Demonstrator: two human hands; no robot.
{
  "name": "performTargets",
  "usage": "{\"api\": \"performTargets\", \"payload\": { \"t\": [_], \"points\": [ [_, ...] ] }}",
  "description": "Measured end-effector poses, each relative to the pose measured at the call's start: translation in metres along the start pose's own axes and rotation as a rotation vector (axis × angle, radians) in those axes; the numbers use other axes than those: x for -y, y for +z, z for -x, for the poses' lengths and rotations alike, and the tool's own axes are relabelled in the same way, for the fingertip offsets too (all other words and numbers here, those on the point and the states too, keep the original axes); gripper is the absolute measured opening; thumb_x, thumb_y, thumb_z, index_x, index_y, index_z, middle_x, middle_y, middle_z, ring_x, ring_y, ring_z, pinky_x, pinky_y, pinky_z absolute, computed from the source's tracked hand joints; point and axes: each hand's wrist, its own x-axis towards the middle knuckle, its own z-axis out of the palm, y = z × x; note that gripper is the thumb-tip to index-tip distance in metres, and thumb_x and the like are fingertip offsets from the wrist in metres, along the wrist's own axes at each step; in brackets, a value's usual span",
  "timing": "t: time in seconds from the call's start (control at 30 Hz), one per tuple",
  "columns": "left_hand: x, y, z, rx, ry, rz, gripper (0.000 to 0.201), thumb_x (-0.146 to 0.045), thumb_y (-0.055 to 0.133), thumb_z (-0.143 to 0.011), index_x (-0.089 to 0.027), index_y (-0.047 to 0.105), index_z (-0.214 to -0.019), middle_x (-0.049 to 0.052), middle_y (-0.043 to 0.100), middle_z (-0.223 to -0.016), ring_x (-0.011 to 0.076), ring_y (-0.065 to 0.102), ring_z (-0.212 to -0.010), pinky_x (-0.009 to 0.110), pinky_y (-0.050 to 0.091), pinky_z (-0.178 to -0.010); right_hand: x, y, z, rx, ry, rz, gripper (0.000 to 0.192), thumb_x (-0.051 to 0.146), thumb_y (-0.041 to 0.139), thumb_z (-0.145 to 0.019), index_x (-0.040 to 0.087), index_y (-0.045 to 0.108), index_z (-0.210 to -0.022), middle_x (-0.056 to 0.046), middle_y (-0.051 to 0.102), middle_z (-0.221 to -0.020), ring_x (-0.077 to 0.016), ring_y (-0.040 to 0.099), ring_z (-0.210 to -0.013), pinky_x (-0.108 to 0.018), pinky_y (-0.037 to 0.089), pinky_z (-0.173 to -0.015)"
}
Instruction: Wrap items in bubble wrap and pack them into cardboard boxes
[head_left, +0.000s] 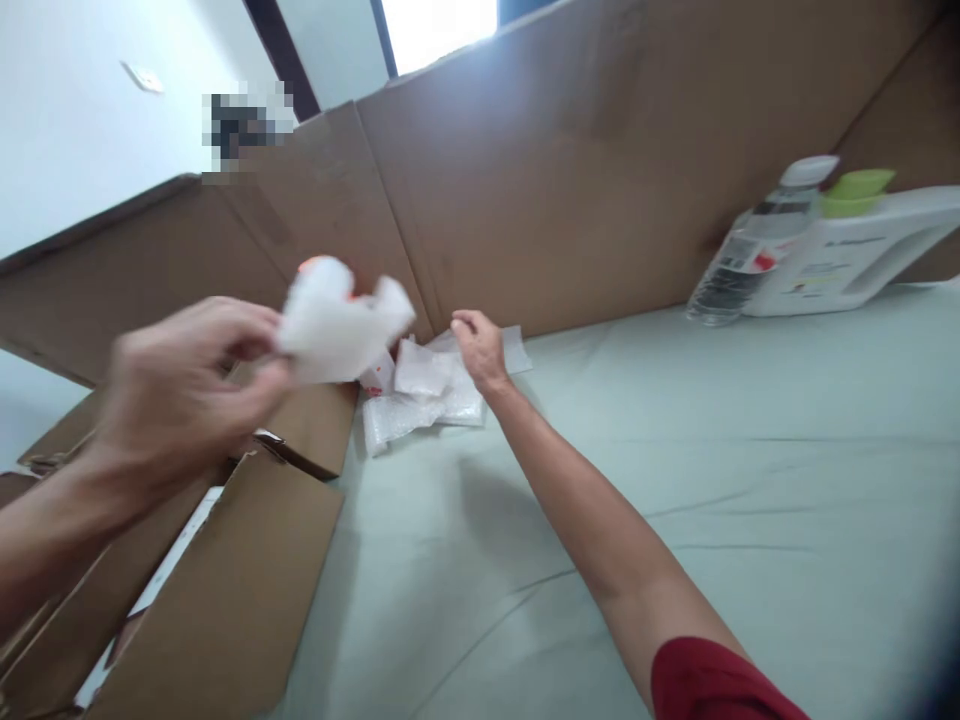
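My left hand (202, 375), smeared by motion, pinches a curled white sheet of packing wrap (334, 325) in the air. Small orange patches show at the top of that sheet; what they belong to I cannot make out. Toward the back, my right hand (480, 350) is over a pile of bubble wrap (424, 385), its fingers curled together with nothing visible in them. Whether it touches the pile is unclear. A white piece with red print (377, 375) lies at the pile's left side.
Below my left arm stands an open cardboard box (225, 590) with raised flaps. A tall cardboard wall (562, 180) closes off the back. At right, a clear water bottle (739, 265) leans beside a white jug with a green cap (832, 265). Pale green cloth (600, 470) covers the surface.
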Motion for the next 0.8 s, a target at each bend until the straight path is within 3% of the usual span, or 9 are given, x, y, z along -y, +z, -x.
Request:
{"api": "performTargets", "payload": {
  "t": [0.07,0.1,0.2,0.3,0.4,0.47,0.53,0.67,0.8],
  "points": [
    [-0.031,0.044,-0.022,0.030,0.239,-0.075,0.006,-0.025,0.060,-0.081,-0.022,0.065,-0.083,0.004,0.072,-0.104,0.0252,0.065,-0.098,0.042,0.052,-0.091,-0.010,-0.028,-0.011,-0.235,0.048,-0.197,0.045,0.031,0.034,-0.097,0.013,0.063,-0.126,-0.014,0.069,-0.124,-0.0218,0.063,-0.115,-0.039,0.047,-0.104],
    [-0.040,0.069,-0.031,0.055,0.268,-0.137,0.007,-0.022,0.058,-0.081,-0.022,0.064,-0.082,0.007,0.072,-0.104,0.0278,0.065,-0.099,0.045,0.051,-0.091,-0.016,-0.043,-0.014,-0.341,0.063,-0.286,0.043,0.032,0.037,-0.095,0.014,0.064,-0.122,-0.013,0.071,-0.120,-0.0221,0.063,-0.112,-0.040,0.047,-0.104],
    [-0.046,0.152,-0.040,0.239,0.168,-0.253,0.019,-0.018,0.052,-0.088,-0.018,0.067,-0.100,0.017,0.065,-0.128,0.0349,0.058,-0.119,0.053,0.045,-0.102,-0.031,-0.075,-0.009,-0.481,0.045,-0.344,0.039,0.034,0.041,-0.093,0.017,0.065,-0.118,-0.011,0.071,-0.115,-0.0217,0.064,-0.108,-0.040,0.047,-0.103],
    [-0.037,0.229,-0.020,0.337,0.103,-0.234,0.037,-0.024,0.059,-0.088,-0.015,0.062,-0.123,0.021,0.054,-0.146,0.0379,0.053,-0.129,0.053,0.044,-0.104,-0.037,-0.078,0.017,-0.344,-0.061,-0.185,0.041,0.033,0.042,-0.094,0.017,0.063,-0.125,-0.013,0.068,-0.126,-0.0235,0.061,-0.117,-0.041,0.046,-0.106],
    [-0.027,0.277,0.008,0.400,0.040,-0.222,0.049,-0.033,0.053,-0.093,-0.012,0.055,-0.137,0.023,0.054,-0.147,0.0374,0.051,-0.134,0.054,0.041,-0.108,-0.039,-0.054,0.048,0.009,-0.165,0.088,0.048,0.026,0.047,-0.092,0.018,0.059,-0.137,-0.013,0.060,-0.144,-0.0268,0.053,-0.132,-0.044,0.040,-0.112],
    [-0.021,0.291,0.020,0.420,0.024,-0.213,0.050,-0.035,0.049,-0.096,-0.015,0.053,-0.141,0.020,0.053,-0.150,0.0345,0.047,-0.140,0.053,0.035,-0.115,-0.043,-0.036,0.065,0.218,-0.191,0.263,0.051,0.022,0.048,-0.092,0.017,0.056,-0.142,-0.013,0.054,-0.152,-0.0286,0.047,-0.139,-0.047,0.038,-0.113],
    [-0.017,0.295,0.024,0.423,0.009,-0.200,0.049,-0.036,0.051,-0.095,-0.020,0.054,-0.141,0.016,0.052,-0.153,0.0318,0.044,-0.144,0.051,0.031,-0.119,-0.049,-0.024,0.074,0.335,-0.216,0.384,0.050,0.021,0.046,-0.095,0.017,0.056,-0.143,-0.013,0.049,-0.156,-0.0291,0.041,-0.145,-0.047,0.038,-0.112],
    [-0.011,0.283,0.034,0.320,-0.135,-0.203,0.051,-0.037,0.050,-0.094,-0.020,0.053,-0.142,0.018,0.040,-0.160,0.0355,0.032,-0.151,0.057,0.023,-0.122,-0.062,-0.022,0.077,0.393,-0.276,0.472,0.045,0.026,0.043,-0.100,0.019,0.057,-0.142,-0.012,0.044,-0.160,-0.0275,0.036,-0.149,-0.046,0.039,-0.111],
    [0.003,0.267,0.061,0.171,-0.398,-0.201,0.060,-0.040,0.045,-0.095,-0.010,0.043,-0.147,0.029,0.025,-0.163,0.0457,0.025,-0.152,0.068,0.025,-0.116,-0.063,-0.027,0.076,0.402,-0.301,0.483,0.044,0.027,0.045,-0.100,0.019,0.058,-0.141,-0.011,0.046,-0.159,-0.0277,0.037,-0.148,-0.044,0.038,-0.110]
  ]
}}
